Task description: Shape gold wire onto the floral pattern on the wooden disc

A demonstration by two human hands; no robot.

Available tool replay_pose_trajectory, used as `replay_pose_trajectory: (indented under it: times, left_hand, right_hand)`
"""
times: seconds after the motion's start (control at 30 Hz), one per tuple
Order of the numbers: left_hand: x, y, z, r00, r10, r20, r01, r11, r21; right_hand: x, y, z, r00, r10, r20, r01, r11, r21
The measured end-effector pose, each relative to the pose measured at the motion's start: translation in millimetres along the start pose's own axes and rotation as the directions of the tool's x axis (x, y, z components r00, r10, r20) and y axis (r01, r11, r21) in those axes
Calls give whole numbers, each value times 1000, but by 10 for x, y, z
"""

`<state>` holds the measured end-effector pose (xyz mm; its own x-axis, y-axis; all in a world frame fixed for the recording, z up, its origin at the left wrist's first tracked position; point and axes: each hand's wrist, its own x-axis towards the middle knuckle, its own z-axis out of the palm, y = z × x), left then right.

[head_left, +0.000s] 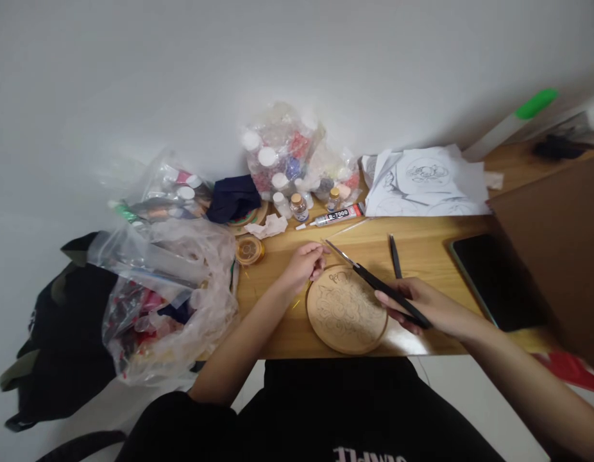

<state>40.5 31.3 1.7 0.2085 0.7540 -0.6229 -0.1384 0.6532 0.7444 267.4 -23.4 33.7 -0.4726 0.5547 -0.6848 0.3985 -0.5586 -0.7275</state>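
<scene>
Stretching across the lower half of the view, a light wooden surface (422, 247) with visible grain stands against a plain white wall (133, 77). On it, just in front of the person, lies a round, flat wooden disc (345, 311) with swirling lines drawn over its pale face. The right hand (424, 307) rests at the disc's right edge, its grip closed around the dark handle of long, thin black tweezers (374, 277), whose bright metal tips point up and to the left, over the disc's upper rim. The left hand (304, 262) sits at the disc's upper left edge, fingers curled together near the tweezer tips; whether they pinch anything is too small to tell. A second slim black tool (394, 255) lies on the wood just beyond the right hand. Farther back lie a white glue tube with a red end (336, 216), small corked glass bottles (299, 206) and a clear crinkled plastic bag of white-capped jars (282, 154). A stack of white paper sheets with line drawings (426, 183) lies to the right, and a dark, glossy flat tablet (494, 279) lies near the right edge beside a brown cardboard panel (557, 244). At the left, a large, soft transparent plastic bag (167, 301) stuffed with colourful items spills over the edge, next to a black fabric bag (61, 333).
</scene>
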Motion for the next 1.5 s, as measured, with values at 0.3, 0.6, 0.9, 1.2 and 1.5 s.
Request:
replay_pose_trajectory:
  times: [0.3, 0.6, 0.9, 1.2, 1.5]
  left_hand:
    - [-17, -46, -50, 998, 50, 24, -49, 998, -25]
    - [-29, -68, -63, 993, 104, 47, -104, 994, -17]
    - [-45, -69, -54, 989, 148, 4, -147, 978, 146]
    - [-302, 42, -357, 881, 432, -195, -262, 788, 557]
    - [-345, 50, -451, 918, 389, -70, -297, 796, 528]
  right_hand:
    - [-235, 186, -60, 987, -151, -48, 132, 952, -276]
    - [-423, 233, -230, 999, -33, -43, 18, 952, -307]
    - [-443, 256, -166, 997, -18, -73, -5, 953, -304]
    - [-322, 317, 2, 798, -292, -528, -253, 632, -732]
    - [-225, 402, 20, 561, -817, -132, -99, 91, -991]
